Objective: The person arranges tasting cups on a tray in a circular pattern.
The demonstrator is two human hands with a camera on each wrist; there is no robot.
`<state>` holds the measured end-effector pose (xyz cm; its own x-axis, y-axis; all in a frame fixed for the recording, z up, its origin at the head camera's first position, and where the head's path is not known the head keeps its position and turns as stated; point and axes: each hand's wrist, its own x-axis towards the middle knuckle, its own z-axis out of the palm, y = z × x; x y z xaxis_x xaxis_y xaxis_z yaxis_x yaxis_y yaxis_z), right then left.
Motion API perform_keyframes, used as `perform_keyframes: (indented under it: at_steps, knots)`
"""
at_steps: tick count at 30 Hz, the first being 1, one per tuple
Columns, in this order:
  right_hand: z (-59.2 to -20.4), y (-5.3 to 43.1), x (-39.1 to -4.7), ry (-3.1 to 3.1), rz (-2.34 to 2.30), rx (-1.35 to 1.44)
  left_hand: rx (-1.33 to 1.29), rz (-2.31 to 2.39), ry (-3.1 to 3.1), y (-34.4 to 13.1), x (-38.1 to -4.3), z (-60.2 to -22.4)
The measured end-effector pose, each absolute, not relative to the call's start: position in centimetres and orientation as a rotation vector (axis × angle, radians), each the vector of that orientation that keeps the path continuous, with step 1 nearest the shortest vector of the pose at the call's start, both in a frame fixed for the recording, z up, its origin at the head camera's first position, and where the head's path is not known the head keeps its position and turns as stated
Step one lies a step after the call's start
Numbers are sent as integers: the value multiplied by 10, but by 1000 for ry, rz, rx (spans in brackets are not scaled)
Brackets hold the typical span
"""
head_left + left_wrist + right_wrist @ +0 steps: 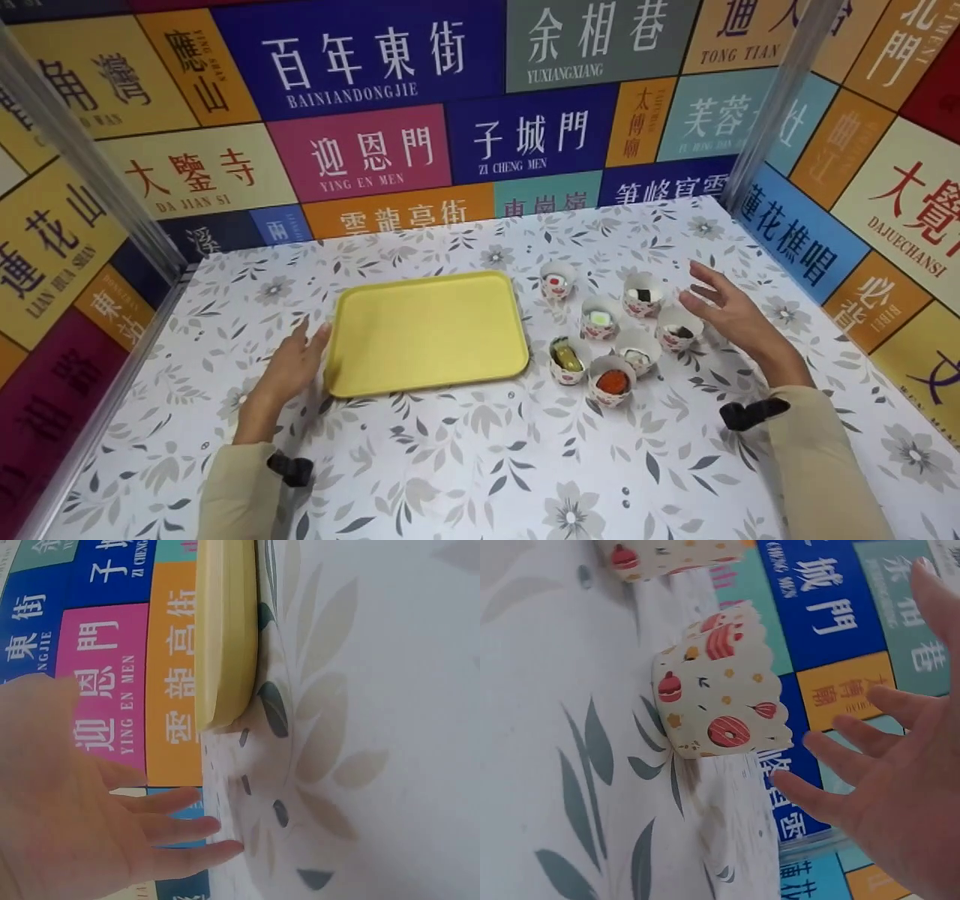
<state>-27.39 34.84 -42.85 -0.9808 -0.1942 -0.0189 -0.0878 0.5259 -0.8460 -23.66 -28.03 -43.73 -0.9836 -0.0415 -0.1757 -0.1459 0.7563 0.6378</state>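
A yellow rectangular tray lies bare on the table. My left hand is beside its left rim, holding nothing; in the left wrist view that hand's fingers are extended below the tray's corner. Right of the tray stand several printed paper baking cups, each with a small food piece inside, one orange-red. My right hand hovers with spread fingers by the rightmost cup, which contains something dark. The right wrist view shows a scalloped cup with pastry prints, apart from the fingertips.
The table has a white cloth with grey leaves and flowers. Panels with coloured street-name signs stand at the back and both sides. Clear corner posts rise at the back. Each wrist bears a black strap.
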Motion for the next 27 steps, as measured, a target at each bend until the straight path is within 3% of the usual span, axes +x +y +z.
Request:
perform_keyframes:
  at_steps: [27]
  knots:
    - [-458, 355, -275, 2614, -1208, -304, -230, 1094, 2781, -267, -241, -451]
